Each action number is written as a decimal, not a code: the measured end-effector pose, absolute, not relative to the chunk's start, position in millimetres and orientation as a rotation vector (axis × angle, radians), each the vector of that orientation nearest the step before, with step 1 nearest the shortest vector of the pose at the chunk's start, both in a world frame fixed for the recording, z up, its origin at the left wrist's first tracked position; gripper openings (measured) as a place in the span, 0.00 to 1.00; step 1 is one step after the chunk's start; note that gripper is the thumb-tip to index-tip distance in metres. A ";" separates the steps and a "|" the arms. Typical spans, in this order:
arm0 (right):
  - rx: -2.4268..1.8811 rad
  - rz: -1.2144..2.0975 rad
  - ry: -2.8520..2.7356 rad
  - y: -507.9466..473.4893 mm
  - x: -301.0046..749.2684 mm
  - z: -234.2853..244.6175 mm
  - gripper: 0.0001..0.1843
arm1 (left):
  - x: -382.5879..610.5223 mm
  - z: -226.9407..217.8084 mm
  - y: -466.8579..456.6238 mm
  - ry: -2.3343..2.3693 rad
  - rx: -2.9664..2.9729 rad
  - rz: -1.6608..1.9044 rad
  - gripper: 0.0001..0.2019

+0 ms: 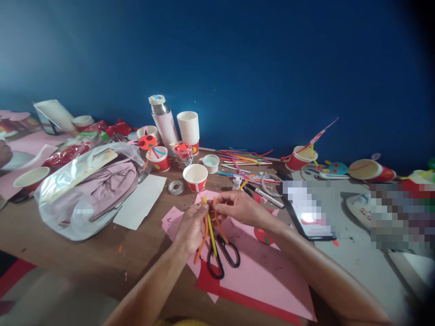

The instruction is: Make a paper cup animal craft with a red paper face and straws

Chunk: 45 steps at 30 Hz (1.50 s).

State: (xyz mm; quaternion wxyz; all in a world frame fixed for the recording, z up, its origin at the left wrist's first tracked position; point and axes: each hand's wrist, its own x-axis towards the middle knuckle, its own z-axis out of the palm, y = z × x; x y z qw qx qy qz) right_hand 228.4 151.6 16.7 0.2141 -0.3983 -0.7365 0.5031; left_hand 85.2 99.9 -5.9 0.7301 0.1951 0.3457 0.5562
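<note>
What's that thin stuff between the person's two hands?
In the head view, a yellow strip and an orange strip stand between the left hand and the right hand, held at their fingertips.

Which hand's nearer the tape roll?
Left hand: nearer, below and to the right of the tape roll in the head view, not touching it. Right hand: farther right of it, also apart.
</note>
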 end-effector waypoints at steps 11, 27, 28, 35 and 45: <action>-1.248 0.982 -2.189 143.6 225.3 21.1 0.14 | 85.3 -4.5 96.3 0.795 0.443 1.215 0.07; -1.305 0.697 -2.264 131.8 223.4 28.3 0.12 | 86.5 -8.1 97.3 0.670 0.431 1.201 0.06; -1.306 0.701 -2.256 132.2 223.3 27.8 0.12 | 86.0 -8.2 97.2 0.667 0.427 1.196 0.05; -1.305 0.711 -2.220 137.0 223.7 20.0 0.14 | 84.0 -6.5 97.3 0.612 0.328 1.129 0.05; -1.400 0.604 -2.243 137.8 223.0 14.6 0.19 | 81.9 -10.7 99.1 0.671 0.213 1.086 0.06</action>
